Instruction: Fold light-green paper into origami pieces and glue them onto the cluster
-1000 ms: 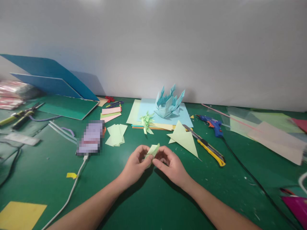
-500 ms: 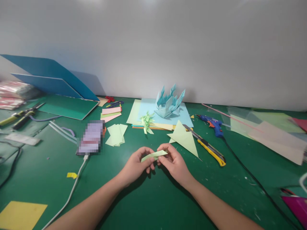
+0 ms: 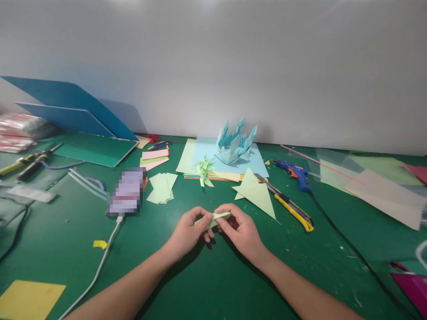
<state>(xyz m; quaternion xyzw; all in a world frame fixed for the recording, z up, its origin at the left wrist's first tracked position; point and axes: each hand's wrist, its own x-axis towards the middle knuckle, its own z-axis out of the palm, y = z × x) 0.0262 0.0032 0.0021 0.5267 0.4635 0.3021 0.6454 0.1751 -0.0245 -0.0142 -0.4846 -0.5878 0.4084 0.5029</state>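
Observation:
A narrow folded strip of pale green paper point(image 3: 211, 221) is held above the green table between both hands. My left hand point(image 3: 192, 228) pinches its left part, thumb on top and fingers underneath. On its right part, my right hand point(image 3: 240, 227) has the thumb pressed near the middle and the index finger along the far edge. Part of the paper is hidden by the fingers. Just beyond my right hand lie pale green paper triangles point(image 3: 256, 193). A stack of pale green paper pieces point(image 3: 162, 188) lies past my left hand. A light green origami piece point(image 3: 204, 170) sits behind.
A blue origami form point(image 3: 235, 146) stands on stacked paper sheets by the wall. To the right are a yellow utility knife point(image 3: 293, 212), a blue glue gun point(image 3: 298, 174) and its cord. A phone point(image 3: 126, 192) with a white cable and some pliers point(image 3: 35, 162) lie left.
My right thumb and fingers have shifted slightly left and down along the folded paper. My left thumb has moved up onto it, and the paper looks narrower now.

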